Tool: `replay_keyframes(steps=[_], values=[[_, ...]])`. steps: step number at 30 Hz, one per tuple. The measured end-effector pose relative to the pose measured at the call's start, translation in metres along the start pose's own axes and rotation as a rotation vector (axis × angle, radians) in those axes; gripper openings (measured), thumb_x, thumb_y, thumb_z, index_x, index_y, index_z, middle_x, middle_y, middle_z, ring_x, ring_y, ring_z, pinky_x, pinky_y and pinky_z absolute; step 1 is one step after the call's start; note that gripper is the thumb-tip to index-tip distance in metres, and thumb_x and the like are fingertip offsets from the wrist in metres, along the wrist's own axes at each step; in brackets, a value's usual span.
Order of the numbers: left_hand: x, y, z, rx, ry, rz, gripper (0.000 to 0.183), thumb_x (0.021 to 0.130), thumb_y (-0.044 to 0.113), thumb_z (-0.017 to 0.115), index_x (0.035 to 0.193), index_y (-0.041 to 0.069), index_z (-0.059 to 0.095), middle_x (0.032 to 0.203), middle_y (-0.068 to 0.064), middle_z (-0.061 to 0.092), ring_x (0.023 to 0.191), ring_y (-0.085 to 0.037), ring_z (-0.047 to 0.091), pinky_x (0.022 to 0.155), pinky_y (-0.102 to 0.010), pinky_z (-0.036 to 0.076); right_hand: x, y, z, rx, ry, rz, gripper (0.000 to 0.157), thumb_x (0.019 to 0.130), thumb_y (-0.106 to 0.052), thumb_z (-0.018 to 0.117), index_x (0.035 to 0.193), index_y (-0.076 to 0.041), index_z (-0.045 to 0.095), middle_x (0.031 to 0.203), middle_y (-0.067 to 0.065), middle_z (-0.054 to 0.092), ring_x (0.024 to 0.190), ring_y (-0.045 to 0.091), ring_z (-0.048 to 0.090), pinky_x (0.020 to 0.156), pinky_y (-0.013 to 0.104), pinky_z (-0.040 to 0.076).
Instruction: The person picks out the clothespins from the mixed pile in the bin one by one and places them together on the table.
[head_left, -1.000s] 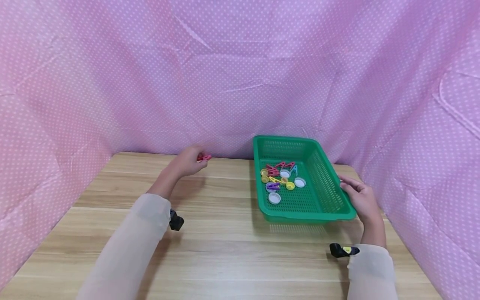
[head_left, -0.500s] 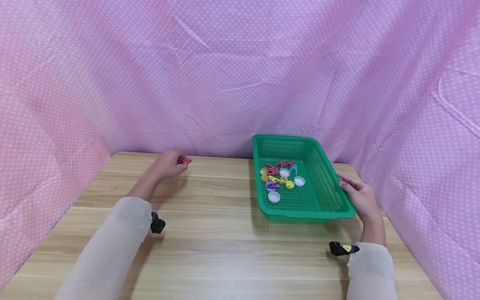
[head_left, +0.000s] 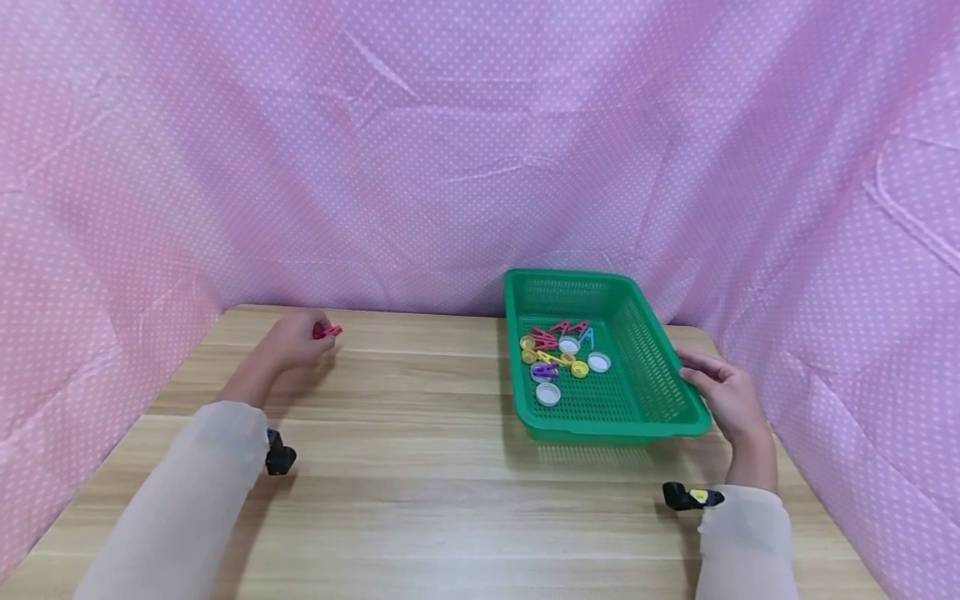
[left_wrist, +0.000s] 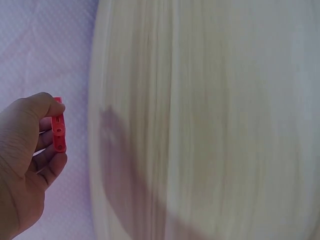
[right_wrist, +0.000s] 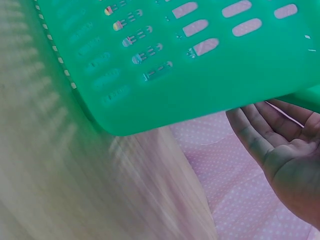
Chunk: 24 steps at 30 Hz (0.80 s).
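Note:
Over the far left part of the table, my left hand (head_left: 298,340) pinches a small red clothespin (head_left: 327,332) between thumb and fingers. The left wrist view shows the same clothespin (left_wrist: 59,127) end-on, above the tabletop, with a hand shadow on the wood. At the right, my right hand (head_left: 726,398) grips the right rim of a green plastic basket (head_left: 615,429). Its fingers (right_wrist: 250,131) reach up under that rim in the right wrist view. Inside the basket lie red clothespins (head_left: 545,340), a purple clothespin (head_left: 545,372), a yellow one (head_left: 551,359) and a light blue one (head_left: 587,337).
White round caps (head_left: 548,394) and yellow caps (head_left: 580,369) also lie in the basket, mostly toward its left side. The wooden table (head_left: 420,467) ends at a pink dotted cloth (head_left: 450,167) behind and at both sides.
My left hand has moved left across the far part of the table, carrying the red clothespin away from the basket. The right hand and the basket have hardly moved.

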<state>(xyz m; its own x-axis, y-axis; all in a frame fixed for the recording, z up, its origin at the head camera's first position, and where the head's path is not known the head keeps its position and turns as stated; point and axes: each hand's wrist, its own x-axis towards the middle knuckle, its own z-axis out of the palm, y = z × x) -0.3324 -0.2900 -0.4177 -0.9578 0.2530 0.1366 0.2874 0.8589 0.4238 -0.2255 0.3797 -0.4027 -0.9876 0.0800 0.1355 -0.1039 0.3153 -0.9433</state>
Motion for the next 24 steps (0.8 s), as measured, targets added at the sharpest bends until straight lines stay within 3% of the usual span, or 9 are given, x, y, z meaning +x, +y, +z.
replay_keyframes(steps=[14,24], values=[[-0.027,-0.035,-0.019,-0.019,-0.008,-0.118,0.022,0.097,0.017,0.062,0.1,-0.005,0.065,0.089,-0.015,0.064,0.077,-0.027,0.056,0.066,-0.036,0.047,0.001,0.004,-0.005,-0.038,0.008,0.002,0.049,0.1,-0.02,0.069,0.141,0.003,0.058,0.113,-0.025,0.068,0.1,-0.009,0.062,0.079,0.01,0.051],[-0.043,-0.048,-0.021,-0.086,-0.016,-0.244,0.036,0.102,0.025,0.062,0.111,-0.009,0.065,0.099,-0.021,0.065,0.081,-0.029,0.056,0.067,-0.035,0.049,0.001,0.004,-0.004,-0.125,0.009,0.019,0.052,0.101,-0.027,0.067,0.143,0.002,0.056,0.114,-0.027,0.065,0.103,-0.01,0.059,0.081,0.009,0.049]])
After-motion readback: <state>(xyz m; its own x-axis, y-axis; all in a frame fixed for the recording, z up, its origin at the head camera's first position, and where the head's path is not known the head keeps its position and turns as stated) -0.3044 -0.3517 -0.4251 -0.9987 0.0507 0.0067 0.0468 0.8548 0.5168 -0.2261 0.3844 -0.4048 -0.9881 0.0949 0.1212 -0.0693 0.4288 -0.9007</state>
